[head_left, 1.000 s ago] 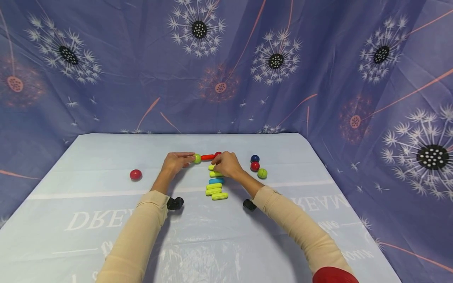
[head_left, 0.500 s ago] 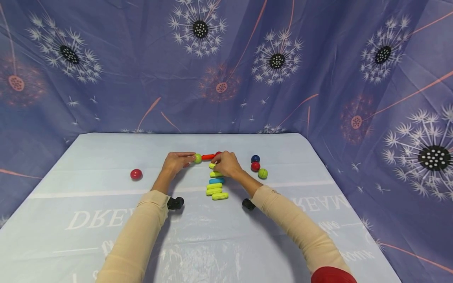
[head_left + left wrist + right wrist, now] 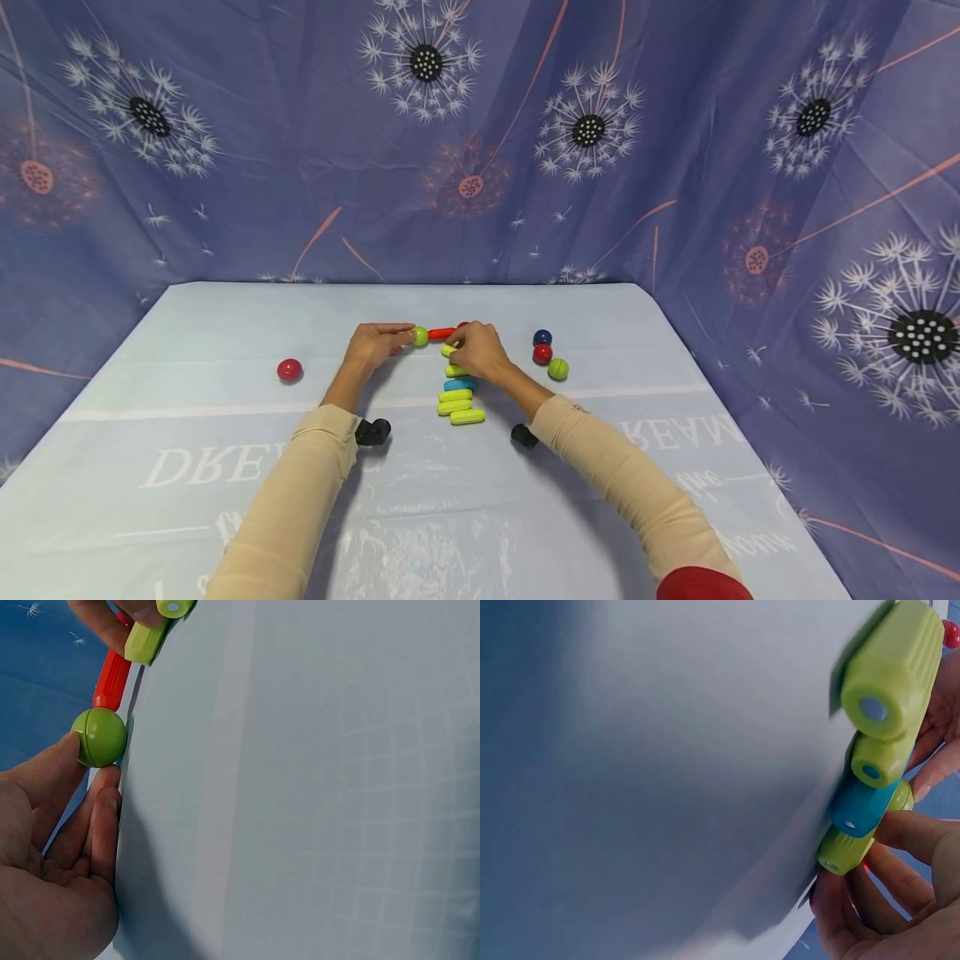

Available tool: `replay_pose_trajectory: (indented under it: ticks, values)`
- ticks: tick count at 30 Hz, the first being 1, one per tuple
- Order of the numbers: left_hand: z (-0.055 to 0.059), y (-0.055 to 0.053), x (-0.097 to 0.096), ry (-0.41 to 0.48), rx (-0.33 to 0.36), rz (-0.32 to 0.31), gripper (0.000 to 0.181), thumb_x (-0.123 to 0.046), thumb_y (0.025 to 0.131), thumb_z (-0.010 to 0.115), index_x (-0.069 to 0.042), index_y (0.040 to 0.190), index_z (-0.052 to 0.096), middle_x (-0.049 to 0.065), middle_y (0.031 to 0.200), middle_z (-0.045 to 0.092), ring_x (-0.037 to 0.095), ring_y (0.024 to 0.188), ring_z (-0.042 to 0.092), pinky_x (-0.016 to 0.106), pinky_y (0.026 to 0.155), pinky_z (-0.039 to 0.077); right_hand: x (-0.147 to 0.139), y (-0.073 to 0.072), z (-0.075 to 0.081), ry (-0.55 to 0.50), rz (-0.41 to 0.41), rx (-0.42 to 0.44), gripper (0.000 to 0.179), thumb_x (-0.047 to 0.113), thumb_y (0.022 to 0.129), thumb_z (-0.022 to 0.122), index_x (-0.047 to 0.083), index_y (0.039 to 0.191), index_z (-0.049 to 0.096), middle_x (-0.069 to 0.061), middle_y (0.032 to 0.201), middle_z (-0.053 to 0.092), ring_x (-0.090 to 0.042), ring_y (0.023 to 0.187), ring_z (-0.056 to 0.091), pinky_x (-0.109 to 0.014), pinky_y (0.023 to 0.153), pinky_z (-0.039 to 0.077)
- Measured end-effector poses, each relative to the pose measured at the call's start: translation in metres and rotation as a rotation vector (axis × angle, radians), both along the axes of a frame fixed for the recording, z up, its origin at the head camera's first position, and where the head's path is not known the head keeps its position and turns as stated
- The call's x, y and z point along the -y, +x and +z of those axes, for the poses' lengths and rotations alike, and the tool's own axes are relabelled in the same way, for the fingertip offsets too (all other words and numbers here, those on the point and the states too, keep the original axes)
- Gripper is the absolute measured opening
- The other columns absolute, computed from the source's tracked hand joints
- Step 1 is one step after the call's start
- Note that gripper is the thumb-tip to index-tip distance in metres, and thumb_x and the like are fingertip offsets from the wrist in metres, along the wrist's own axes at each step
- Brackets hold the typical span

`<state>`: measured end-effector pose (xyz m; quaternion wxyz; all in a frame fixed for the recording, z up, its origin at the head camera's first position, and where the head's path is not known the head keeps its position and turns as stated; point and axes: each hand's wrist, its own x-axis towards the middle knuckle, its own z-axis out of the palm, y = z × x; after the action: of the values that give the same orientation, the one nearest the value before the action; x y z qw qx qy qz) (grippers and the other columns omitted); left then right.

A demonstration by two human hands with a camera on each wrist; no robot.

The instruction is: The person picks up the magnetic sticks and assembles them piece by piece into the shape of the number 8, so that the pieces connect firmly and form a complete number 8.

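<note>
My left hand [image 3: 372, 343] pinches a green ball [image 3: 101, 737], grooved round its middle, between thumb and fingers. A red magnetic stick [image 3: 441, 333] touches that ball and runs right toward a red ball [image 3: 463, 324], partly hidden by my right hand [image 3: 483, 352]. That hand's fingertips grip a yellow-green magnetic stick [image 3: 145, 643] just in front of the red one. Closer to me lies a column of sticks: a yellow-green one [image 3: 457, 371] partly under the hand, a blue one [image 3: 459, 384] and several more yellow-green ones [image 3: 454, 407].
Right of the hands, a dark blue ball [image 3: 542, 337], a red ball [image 3: 542, 354] and a green ball [image 3: 558, 369] sit close together. Another red ball [image 3: 289, 371] lies alone at the left. A patterned curtain [image 3: 322, 167] hangs behind the pale-clothed table [image 3: 225, 333].
The yellow-green stick in my right fingers has turned slightly and shifted a little away from the column, toward the red stick. My left hand stays on the green ball.
</note>
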<state>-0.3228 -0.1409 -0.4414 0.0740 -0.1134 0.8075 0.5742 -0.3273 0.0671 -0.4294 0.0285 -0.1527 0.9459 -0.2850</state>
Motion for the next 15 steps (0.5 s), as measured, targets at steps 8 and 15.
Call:
replay_pose_trajectory:
  ticks: [8,15]
  values:
    - [0.000,0.001,0.001,0.013,-0.008,-0.010,0.035,-0.032,0.093,0.075,-0.019,0.126,0.074,0.005,0.142,0.062,0.026,0.117,0.063,0.041,0.102,0.046,0.008,0.003,0.003,-0.009,0.004,0.016,0.025,0.014,0.090,0.073,0.009,0.114,0.078,-0.006,0.106,0.076,-0.021,0.096,0.067,-0.034,0.080,0.055]
    - [-0.001,0.001,0.001,0.003,-0.021,-0.015,0.035,-0.032,0.093,0.075,-0.019,0.125,0.074,0.004,0.139,0.065,0.026,0.115,0.064,0.040,0.101,0.047,0.013,0.003,0.000,-0.053,0.020,-0.033,0.024,0.016,0.091,0.074,0.007,0.114,0.078,-0.007,0.106,0.078,-0.021,0.098,0.070,-0.038,0.091,0.052]
